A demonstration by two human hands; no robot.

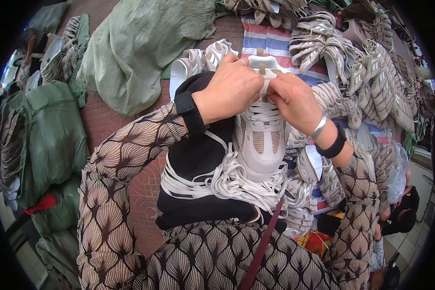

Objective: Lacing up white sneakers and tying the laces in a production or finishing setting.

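both hands work at the top of a pale grey sneaker resting toe-down on the lap: the left hand is closed around the collar, steadying it, and the right hand pinches the white lace near the tongue. a loose bundle of laces lies on the black cloth below. likely trouble: the lace end slipping from the pinch and missing an eyelet, or snagging in the bundle underneath.
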